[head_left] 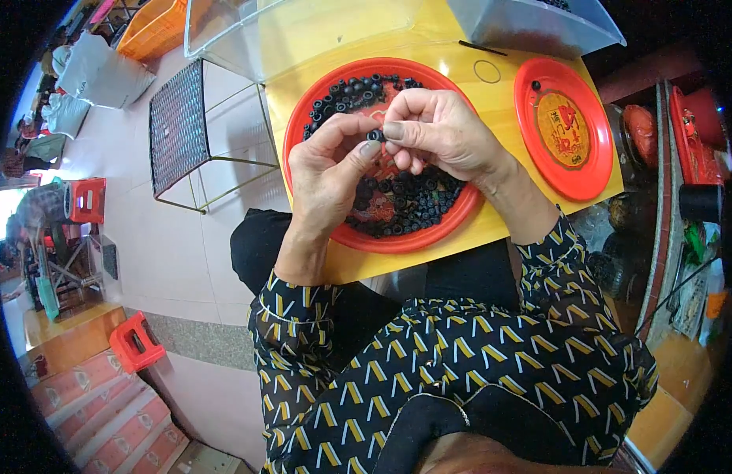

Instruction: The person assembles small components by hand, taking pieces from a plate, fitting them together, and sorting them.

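Note:
Over a round red tray [302, 186], my left hand [328, 170] and my right hand [445, 134] meet with closed fingertips. Between them is a small black ring-shaped part [374, 135], pinched by the left thumb and forefinger. The right thumb and forefinger press against its right side; whether they hold a second piece is hidden. Many similar black parts lie in the tray: a loose group [351, 93] along the far edge and a denser pile [413, 205] on the near side, partly under my hands.
Right of the tray, a second red plate [593, 170] with a gold centre carries one small black part [536, 85]. A rubber band [487, 72] and black stick [483, 49] lie on the yellow table [492, 103]. Clear bins [532, 30] stand beyond; a woven stool [178, 122] stands left.

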Demonstrator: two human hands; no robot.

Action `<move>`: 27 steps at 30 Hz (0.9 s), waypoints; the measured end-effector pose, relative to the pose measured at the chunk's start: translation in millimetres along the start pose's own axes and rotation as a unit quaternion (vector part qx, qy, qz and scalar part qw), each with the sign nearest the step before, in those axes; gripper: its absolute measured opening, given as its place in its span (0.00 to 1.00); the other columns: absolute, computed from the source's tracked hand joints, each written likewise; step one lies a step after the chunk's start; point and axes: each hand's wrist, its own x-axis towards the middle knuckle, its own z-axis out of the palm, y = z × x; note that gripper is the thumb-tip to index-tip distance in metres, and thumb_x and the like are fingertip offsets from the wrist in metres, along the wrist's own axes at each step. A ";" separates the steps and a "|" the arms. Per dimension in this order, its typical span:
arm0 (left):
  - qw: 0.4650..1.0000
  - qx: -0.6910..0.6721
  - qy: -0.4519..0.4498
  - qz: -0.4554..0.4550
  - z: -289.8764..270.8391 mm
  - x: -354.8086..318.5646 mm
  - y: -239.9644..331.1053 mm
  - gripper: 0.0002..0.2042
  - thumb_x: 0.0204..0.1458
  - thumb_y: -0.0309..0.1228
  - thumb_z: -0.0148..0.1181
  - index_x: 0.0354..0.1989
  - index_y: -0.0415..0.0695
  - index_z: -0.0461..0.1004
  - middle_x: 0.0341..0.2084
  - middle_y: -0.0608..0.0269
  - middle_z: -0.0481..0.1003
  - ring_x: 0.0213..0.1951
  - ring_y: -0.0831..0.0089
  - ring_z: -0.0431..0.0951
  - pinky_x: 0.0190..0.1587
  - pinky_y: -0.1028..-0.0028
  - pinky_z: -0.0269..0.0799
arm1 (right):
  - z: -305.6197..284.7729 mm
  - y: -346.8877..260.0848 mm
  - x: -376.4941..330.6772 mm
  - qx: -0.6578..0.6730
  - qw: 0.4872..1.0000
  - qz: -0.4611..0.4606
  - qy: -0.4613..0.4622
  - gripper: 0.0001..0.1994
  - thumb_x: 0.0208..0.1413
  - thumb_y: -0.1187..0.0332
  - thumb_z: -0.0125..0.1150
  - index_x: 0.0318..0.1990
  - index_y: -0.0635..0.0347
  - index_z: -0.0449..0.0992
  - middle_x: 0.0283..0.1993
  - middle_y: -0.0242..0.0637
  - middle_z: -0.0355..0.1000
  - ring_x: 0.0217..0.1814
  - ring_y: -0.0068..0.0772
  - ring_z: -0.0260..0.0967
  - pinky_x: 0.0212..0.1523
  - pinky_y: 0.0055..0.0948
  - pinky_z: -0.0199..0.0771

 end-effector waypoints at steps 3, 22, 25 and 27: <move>0.988 0.100 -0.015 0.118 -4.0 2.9 -2.8 0.08 0.41 0.19 0.58 0.33 0.37 0.73 0.23 0.68 0.68 0.27 0.82 0.67 0.30 0.82 0.63 | -1.6 0.8 0.2 0.056 0.998 0.028 -0.031 0.10 0.52 0.66 0.55 0.33 0.65 0.68 0.26 0.33 0.69 0.23 0.17 0.68 0.19 0.12 0.67; 0.949 0.182 -0.003 0.259 5.6 -0.6 -2.8 0.09 0.37 0.17 0.60 0.30 0.38 0.73 0.22 0.64 0.69 0.26 0.77 0.68 0.27 0.79 0.64 | 3.6 14.6 3.5 0.169 0.972 -0.016 -0.162 0.09 0.54 0.65 0.52 0.35 0.61 0.65 0.22 0.26 0.60 0.19 0.14 0.54 0.26 0.20 0.68; 0.953 0.193 0.017 0.232 6.8 -0.1 -5.1 0.10 0.36 0.16 0.60 0.30 0.39 0.74 0.22 0.64 0.69 0.26 0.77 0.68 0.26 0.80 0.62 | 1.2 9.0 0.8 0.092 0.990 0.005 -0.109 0.09 0.55 0.65 0.51 0.35 0.62 0.66 0.24 0.30 0.64 0.21 0.17 0.63 0.23 0.14 0.66; 0.954 0.206 0.032 0.213 5.1 1.2 -10.0 0.10 0.37 0.16 0.59 0.32 0.39 0.74 0.23 0.65 0.68 0.26 0.79 0.66 0.26 0.82 0.60 | 2.1 9.3 2.7 0.061 0.994 0.006 -0.086 0.11 0.54 0.64 0.52 0.36 0.64 0.67 0.24 0.28 0.62 0.21 0.14 0.59 0.26 0.19 0.69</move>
